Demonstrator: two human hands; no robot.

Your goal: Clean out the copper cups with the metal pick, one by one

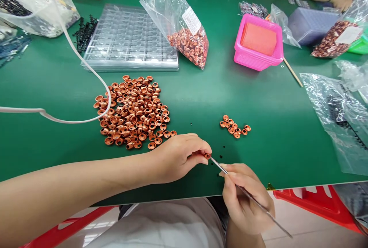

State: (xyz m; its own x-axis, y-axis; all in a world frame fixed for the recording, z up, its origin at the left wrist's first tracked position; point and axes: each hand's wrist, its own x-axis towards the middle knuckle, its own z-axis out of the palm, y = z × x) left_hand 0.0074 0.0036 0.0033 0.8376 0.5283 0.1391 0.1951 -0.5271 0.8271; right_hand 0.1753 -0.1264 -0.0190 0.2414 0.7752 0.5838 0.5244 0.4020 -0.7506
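Near the table's front edge, my left hand pinches a small round copper-coloured part with a dark hole between thumb and fingertips. My right hand is closed around a slim metal pick, held like a pen. The pick's tip meets the part at my left fingertips; whether it is inside the hole I cannot tell. Tiny black pieces lie on the table between and just beyond my hands. A large pile of the same copper parts spreads beyond my left forearm, and a smaller group lies ahead of my right hand.
A white cable loops over the pile's left side. Behind stand clear plastic trays, a bag of copper parts and a pink basket. Clear bags lie right. Another person's hand rests at the far right.
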